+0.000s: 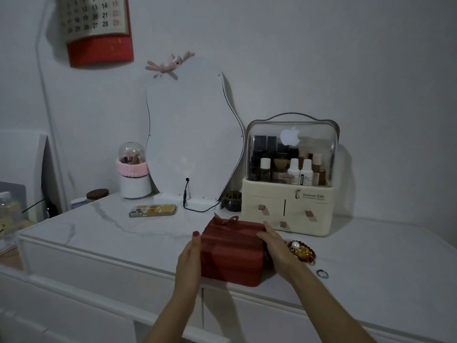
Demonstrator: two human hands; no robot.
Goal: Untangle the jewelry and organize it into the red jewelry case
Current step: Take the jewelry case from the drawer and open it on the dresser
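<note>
two hands, left hand (191, 258) and right hand (274, 243), hold the red jewelry case (231, 251)

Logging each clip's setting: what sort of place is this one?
Most likely a bedroom dressing table at home: a wavy mirror leans on the wall, a cosmetics organizer holds bottles, and both hands hold a red case beside tangled jewelry.

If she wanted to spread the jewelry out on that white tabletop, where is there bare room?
The widest bare patch lies left of the red jewelry case, in front of the phone. Another lies at the far right, past the ring and cosmetics organizer. It is crowded between case and organizer, where the jewelry pile sits by her right hand.
</note>
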